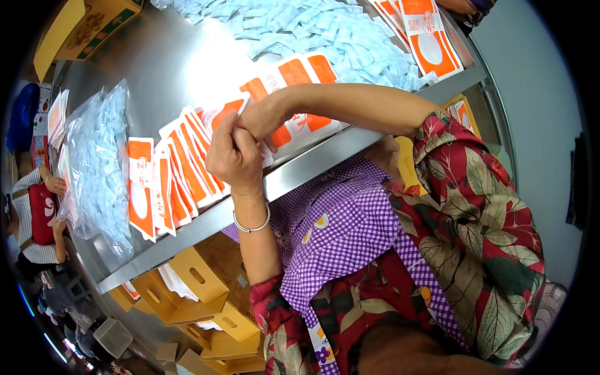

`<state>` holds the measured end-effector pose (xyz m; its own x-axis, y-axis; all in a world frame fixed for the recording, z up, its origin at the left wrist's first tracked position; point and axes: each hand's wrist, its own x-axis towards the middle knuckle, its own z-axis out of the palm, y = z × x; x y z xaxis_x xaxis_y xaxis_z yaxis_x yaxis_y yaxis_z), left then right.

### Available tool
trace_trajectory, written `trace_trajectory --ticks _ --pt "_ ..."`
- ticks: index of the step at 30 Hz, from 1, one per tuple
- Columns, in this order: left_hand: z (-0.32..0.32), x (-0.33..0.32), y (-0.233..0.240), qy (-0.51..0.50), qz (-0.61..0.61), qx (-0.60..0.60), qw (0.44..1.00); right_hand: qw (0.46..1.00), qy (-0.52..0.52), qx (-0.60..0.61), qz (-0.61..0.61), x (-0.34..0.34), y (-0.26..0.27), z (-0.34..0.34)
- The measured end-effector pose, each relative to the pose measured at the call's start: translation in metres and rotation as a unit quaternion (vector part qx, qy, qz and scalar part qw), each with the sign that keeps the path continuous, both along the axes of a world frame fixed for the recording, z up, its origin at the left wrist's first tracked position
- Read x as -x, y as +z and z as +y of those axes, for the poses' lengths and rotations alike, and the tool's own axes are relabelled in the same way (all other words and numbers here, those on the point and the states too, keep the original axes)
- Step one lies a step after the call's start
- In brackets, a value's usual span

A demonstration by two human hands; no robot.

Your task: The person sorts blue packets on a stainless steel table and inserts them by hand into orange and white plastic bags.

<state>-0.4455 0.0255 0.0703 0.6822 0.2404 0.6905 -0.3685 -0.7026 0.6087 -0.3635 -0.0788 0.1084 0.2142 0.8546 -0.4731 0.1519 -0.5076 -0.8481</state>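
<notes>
My left hand [236,157], with a silver bangle on its wrist, is raised near the table edge with its fingers curled. It meets my right hand [265,115], which reaches across from the right with bent fingers. An orange and white printed pouch [227,110] lies right at the fingertips; whether either hand grips it is hidden. Under and beyond my right forearm lie more orange and white pouches [321,68] in an overlapping row. To the left of my left hand, a fanned row of similar pouches [180,164] leans along the metal table's edge [318,150].
Small light-blue sachets [300,28] are heaped at the back. A clear plastic bag of them [96,164] is at left, more pouches [431,42] at right. Yellow cardboard boxes [201,276] stand below the table, another carton [101,28] at back left. A person [40,211] works at far left.
</notes>
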Motion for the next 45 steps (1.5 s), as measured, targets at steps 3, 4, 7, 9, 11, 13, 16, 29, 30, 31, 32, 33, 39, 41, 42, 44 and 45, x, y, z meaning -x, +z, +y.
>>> trace_trajectory --ticks 3,4,7,9,11,13,16,29,30,31,32,33,39,41,42,44,45 --pt "-0.001 -0.004 0.000 0.039 0.025 -0.007 0.999 0.993 0.004 -0.103 -0.060 -0.002 -0.014 -0.001" --pt "0.001 -0.004 0.003 0.060 0.038 -0.028 0.997 0.993 -0.061 -0.096 0.021 0.001 -0.013 -0.008" --pt "0.003 -0.005 0.002 0.097 0.050 -0.115 0.987 0.929 -0.198 -0.303 -0.079 0.012 -0.017 -0.033" --pt "0.001 -0.012 0.001 0.089 0.013 -0.181 0.979 0.937 -0.300 -0.173 -0.030 0.009 -0.012 -0.057" --pt "-0.002 -0.014 0.001 -0.024 0.046 -0.242 0.969 0.918 -0.376 -0.117 -0.041 -0.004 -0.018 -0.073" --pt "-0.008 -0.011 -0.003 -0.092 0.110 -0.381 0.914 0.927 -0.345 -0.071 -0.128 -0.014 -0.032 -0.084" --pt "-0.008 -0.012 -0.014 -0.045 0.199 -0.393 0.897 0.928 -0.311 -0.042 -0.200 -0.019 -0.047 -0.088" --pt "-0.004 -0.013 -0.013 0.031 0.163 -0.312 0.936 0.919 -0.385 -0.066 -0.050 -0.028 -0.057 -0.022" --pt "-0.003 -0.013 -0.014 0.033 0.168 -0.307 0.936 0.913 -0.400 -0.073 -0.043 -0.029 -0.059 -0.017" --pt "-0.001 -0.012 -0.014 0.034 0.174 -0.303 0.936 0.906 -0.415 -0.080 -0.035 -0.031 -0.061 -0.014" --pt "0.000 -0.012 -0.013 0.032 0.163 -0.300 0.939 0.911 -0.402 -0.087 -0.033 -0.031 -0.063 -0.011" --pt "0.000 -0.012 -0.011 0.029 0.178 -0.286 0.941 0.916 -0.390 -0.092 -0.031 -0.030 -0.063 -0.009" --pt "0.007 -0.012 -0.020 0.045 0.136 -0.263 0.954 0.911 -0.368 -0.094 -0.157 -0.024 -0.067 -0.016" --pt "0.007 -0.012 -0.018 0.033 0.152 -0.257 0.954 0.902 -0.381 -0.091 -0.182 -0.027 -0.059 -0.032" --pt "0.004 -0.013 -0.014 0.036 0.157 -0.267 0.950 0.909 -0.400 -0.057 -0.105 -0.024 -0.043 -0.037" --pt "-0.001 -0.009 -0.005 0.038 0.165 -0.289 0.942 0.905 -0.410 -0.089 -0.067 -0.016 -0.046 -0.034" --pt "-0.004 -0.008 -0.004 0.039 0.209 -0.268 0.940 0.900 -0.420 -0.106 -0.053 -0.014 -0.048 -0.036"
